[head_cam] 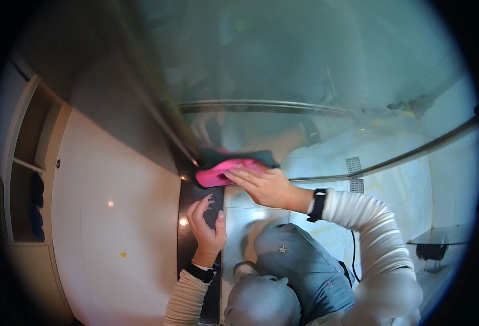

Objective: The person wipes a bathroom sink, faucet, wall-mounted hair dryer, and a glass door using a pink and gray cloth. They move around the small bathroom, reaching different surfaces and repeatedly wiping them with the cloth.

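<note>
My right hand [264, 185] presses a pink cleaning cloth or pad [213, 174] flat against the lower part of a glass panel [296, 53]. A dark layer shows along the cloth's upper edge; whether it is a backing or a reflection I cannot tell. The glass mirrors my hand and sleeve. Below and left of the cloth, my left hand [206, 228] is empty, with its fingers loosely curled and the thumb apart. It hovers over a dark stone threshold strip [188, 254]; whether it touches the strip is unclear.
A metal frame post [178, 142] stands at the glass's left edge. Pale floor tiles [109, 220] spread left, towards an open shelf unit [27, 175] holding dark items. A floor drain grate [356, 186] lies right of my hand. A dark cord [354, 256] runs beside my legs.
</note>
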Tool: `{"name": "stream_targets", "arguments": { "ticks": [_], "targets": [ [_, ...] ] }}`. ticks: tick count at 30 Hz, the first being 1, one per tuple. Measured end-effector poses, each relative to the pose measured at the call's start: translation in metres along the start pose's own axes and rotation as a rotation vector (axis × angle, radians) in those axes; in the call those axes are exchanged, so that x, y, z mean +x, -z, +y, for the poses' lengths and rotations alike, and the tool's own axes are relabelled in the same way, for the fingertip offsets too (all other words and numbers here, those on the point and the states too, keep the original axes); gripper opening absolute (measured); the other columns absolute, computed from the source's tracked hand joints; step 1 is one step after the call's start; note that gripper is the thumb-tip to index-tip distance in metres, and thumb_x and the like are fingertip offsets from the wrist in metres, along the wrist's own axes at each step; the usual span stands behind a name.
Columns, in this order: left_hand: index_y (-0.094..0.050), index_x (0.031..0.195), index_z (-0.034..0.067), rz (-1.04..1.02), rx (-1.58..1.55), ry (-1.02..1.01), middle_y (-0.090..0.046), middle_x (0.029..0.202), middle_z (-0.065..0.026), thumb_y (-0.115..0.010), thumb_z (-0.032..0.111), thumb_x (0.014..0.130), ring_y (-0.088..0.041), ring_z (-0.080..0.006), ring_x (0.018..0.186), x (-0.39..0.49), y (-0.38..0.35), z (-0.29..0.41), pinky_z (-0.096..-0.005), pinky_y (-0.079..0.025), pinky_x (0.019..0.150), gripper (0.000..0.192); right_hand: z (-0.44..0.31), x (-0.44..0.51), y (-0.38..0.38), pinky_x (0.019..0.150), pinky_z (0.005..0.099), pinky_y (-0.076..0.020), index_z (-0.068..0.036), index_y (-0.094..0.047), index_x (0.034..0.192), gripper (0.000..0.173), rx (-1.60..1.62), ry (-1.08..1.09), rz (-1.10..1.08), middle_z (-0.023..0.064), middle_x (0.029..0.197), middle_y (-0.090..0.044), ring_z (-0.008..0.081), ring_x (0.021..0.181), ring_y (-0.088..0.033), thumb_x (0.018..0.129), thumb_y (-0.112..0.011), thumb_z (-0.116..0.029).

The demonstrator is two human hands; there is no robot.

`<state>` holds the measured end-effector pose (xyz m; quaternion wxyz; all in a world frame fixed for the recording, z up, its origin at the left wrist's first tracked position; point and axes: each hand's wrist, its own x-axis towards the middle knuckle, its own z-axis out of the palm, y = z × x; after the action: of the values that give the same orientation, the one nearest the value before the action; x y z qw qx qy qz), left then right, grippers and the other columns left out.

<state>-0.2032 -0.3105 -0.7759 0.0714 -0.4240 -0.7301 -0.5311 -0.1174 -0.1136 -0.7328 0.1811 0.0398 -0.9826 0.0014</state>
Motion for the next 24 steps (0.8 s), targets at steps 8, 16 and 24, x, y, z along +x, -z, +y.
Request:
{"name": "stream_targets", "arguments": {
  "ticks": [8,16,24],
  "targets": [
    [-0.045,0.125,-0.008,-0.193,-0.159,-0.037,-0.049,0.117,-0.0211,-0.057,0.017,0.092,-0.060,-0.0233,0.080,0.053,-0.033,0.008,-0.0331,-0.051,0.067,0.043,0.018,0.016,0.031,0.108,0.0285,-0.0327,-0.014,-0.054,0.134,0.045,0.005,0.068,0.281,-0.0004,0.139,-0.051,0.0107,0.129,-0.045,0.089,-0.050,-0.012],
    [-0.063,0.114,0.001,-0.938,0.187,0.220,-0.063,0.104,-0.0158,-0.063,0.020,0.092,-0.066,-0.0256,0.096,0.040,-0.010,0.014,-0.0315,-0.052,0.080,0.029,0.030,-0.134,-0.104,0.107,0.0296,-0.0362,-0.022,-0.046,0.140,0.051,0.069,-0.233,-0.179,-0.0027,0.139,-0.051,0.0141,0.127,-0.048,0.089,-0.049,-0.021],
    [-0.064,0.092,0.005,-0.575,0.008,-0.518,-0.066,0.088,-0.0088,-0.066,0.021,0.083,-0.062,-0.0274,0.079,0.065,-0.076,0.076,-0.0374,-0.048,0.074,0.019,0.055,-0.138,0.013,0.082,0.0480,-0.0372,-0.025,-0.067,0.089,0.028,-0.124,-0.508,0.639,-0.0004,0.111,-0.059,0.0238,0.109,-0.051,0.071,-0.072,-0.046]
  ]
}}
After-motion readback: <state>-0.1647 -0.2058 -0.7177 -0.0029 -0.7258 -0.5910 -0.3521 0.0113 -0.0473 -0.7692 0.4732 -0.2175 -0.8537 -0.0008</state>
